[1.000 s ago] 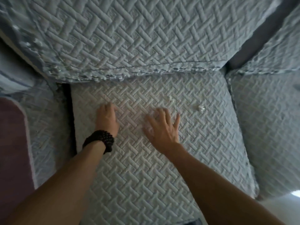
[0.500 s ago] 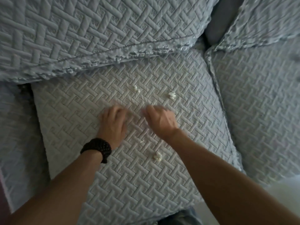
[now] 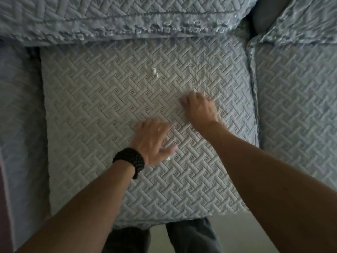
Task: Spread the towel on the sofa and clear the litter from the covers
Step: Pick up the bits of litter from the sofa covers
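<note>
A grey quilted cover (image 3: 102, 136) lies flat over the middle sofa seat. Two small white scraps of litter (image 3: 155, 72) sit close together on its far part. Another white scrap (image 3: 168, 158) shows just below the thumb of my left hand (image 3: 152, 139), which rests flat on the cover with fingers apart and wears a black bead bracelet. My right hand (image 3: 200, 108) is further right and farther back, its fingers curled down onto the cover. Whatever lies under those fingers is hidden.
The quilted back cushion cover (image 3: 127, 17) overhangs the seat at the top. A neighbouring seat cover (image 3: 299, 110) lies to the right and a covered armrest (image 3: 20, 115) to the left. My legs (image 3: 189, 236) and pale floor show below the seat's front edge.
The view shifted left and closer. My right hand moved right and back with fingers curling down where a white scrap lay. My left hand slid nearer, onto the area by the near scrap.
</note>
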`<act>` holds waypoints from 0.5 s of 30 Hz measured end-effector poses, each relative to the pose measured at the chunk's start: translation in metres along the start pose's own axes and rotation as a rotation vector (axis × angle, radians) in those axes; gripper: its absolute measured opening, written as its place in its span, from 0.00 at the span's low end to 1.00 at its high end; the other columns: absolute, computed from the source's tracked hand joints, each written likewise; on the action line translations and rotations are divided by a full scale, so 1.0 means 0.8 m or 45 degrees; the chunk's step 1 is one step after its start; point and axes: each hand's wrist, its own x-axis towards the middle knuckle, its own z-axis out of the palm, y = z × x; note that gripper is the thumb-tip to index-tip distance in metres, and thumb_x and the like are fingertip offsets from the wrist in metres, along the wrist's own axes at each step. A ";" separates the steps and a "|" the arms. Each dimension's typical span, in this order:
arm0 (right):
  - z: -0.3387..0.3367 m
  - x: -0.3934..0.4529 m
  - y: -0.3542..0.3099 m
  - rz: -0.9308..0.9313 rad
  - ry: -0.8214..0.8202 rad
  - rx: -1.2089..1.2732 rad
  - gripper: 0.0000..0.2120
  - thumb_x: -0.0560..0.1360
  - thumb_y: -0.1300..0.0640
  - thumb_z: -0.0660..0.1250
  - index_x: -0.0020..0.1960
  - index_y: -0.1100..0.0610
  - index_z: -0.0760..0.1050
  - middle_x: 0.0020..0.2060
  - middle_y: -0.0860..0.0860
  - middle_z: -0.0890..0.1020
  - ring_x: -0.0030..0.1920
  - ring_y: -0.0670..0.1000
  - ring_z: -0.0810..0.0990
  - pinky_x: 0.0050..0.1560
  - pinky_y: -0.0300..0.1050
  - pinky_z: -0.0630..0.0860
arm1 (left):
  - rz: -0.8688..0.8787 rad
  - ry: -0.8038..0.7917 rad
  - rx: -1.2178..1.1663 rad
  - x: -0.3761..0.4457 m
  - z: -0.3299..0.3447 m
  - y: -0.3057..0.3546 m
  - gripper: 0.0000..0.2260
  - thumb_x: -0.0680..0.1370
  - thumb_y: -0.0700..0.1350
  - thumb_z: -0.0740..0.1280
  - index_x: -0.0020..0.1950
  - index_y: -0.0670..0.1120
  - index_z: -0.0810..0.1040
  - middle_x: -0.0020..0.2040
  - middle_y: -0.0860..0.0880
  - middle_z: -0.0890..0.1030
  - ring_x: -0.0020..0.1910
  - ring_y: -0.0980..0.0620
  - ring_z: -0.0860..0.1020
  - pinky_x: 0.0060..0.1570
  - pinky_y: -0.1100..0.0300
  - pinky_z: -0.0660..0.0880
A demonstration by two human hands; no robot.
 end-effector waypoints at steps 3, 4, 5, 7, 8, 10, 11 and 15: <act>-0.005 -0.026 0.002 0.036 -0.019 0.101 0.19 0.84 0.46 0.52 0.47 0.57 0.74 0.36 0.50 0.77 0.32 0.51 0.77 0.33 0.46 0.77 | 0.110 -0.131 0.280 -0.034 0.031 0.034 0.20 0.75 0.64 0.57 0.54 0.49 0.70 0.47 0.46 0.73 0.45 0.46 0.71 0.45 0.48 0.71; -0.006 -0.033 0.004 0.033 0.056 0.115 0.20 0.84 0.46 0.52 0.44 0.57 0.74 0.32 0.49 0.76 0.28 0.50 0.75 0.30 0.44 0.74 | 0.111 -0.123 0.344 -0.036 0.037 0.036 0.17 0.77 0.61 0.58 0.51 0.48 0.73 0.45 0.47 0.75 0.44 0.46 0.73 0.43 0.48 0.72; -0.003 -0.039 0.006 -0.011 0.101 0.092 0.19 0.84 0.48 0.54 0.43 0.57 0.74 0.30 0.48 0.76 0.25 0.49 0.74 0.27 0.42 0.72 | 0.124 -0.084 0.352 -0.032 0.043 0.034 0.15 0.78 0.57 0.59 0.48 0.47 0.75 0.43 0.47 0.76 0.42 0.46 0.74 0.42 0.49 0.72; 0.006 -0.054 0.002 -0.211 0.076 0.018 0.15 0.83 0.52 0.58 0.43 0.57 0.75 0.29 0.47 0.76 0.22 0.48 0.74 0.23 0.38 0.69 | 0.102 0.018 0.188 -0.020 0.033 0.026 0.14 0.80 0.51 0.59 0.41 0.46 0.77 0.35 0.51 0.74 0.36 0.49 0.74 0.36 0.55 0.70; 0.009 -0.061 0.001 -0.246 0.064 0.051 0.14 0.83 0.53 0.59 0.42 0.56 0.75 0.28 0.45 0.75 0.21 0.47 0.73 0.21 0.35 0.66 | 0.031 0.094 0.062 -0.005 0.015 0.021 0.15 0.81 0.49 0.58 0.37 0.45 0.76 0.32 0.52 0.71 0.33 0.50 0.73 0.33 0.57 0.68; 0.010 -0.063 -0.005 -0.207 0.111 0.232 0.17 0.83 0.54 0.57 0.38 0.55 0.74 0.25 0.43 0.71 0.19 0.44 0.70 0.18 0.34 0.62 | -0.111 0.274 -0.134 0.035 -0.031 0.001 0.16 0.82 0.48 0.55 0.37 0.45 0.73 0.33 0.52 0.69 0.32 0.53 0.69 0.32 0.59 0.68; 0.007 -0.058 -0.008 -0.177 0.151 0.314 0.17 0.83 0.54 0.57 0.36 0.55 0.72 0.25 0.43 0.71 0.19 0.42 0.68 0.18 0.35 0.63 | -0.149 0.303 -0.143 0.056 -0.056 -0.012 0.15 0.82 0.48 0.53 0.41 0.44 0.73 0.37 0.51 0.71 0.35 0.53 0.70 0.35 0.61 0.69; -0.014 -0.012 -0.008 -0.188 0.297 0.425 0.16 0.83 0.58 0.59 0.36 0.59 0.71 0.28 0.47 0.72 0.22 0.46 0.68 0.22 0.37 0.65 | -0.174 0.370 0.034 0.130 -0.107 -0.044 0.08 0.79 0.40 0.60 0.58 0.42 0.71 0.56 0.41 0.73 0.54 0.46 0.72 0.47 0.58 0.75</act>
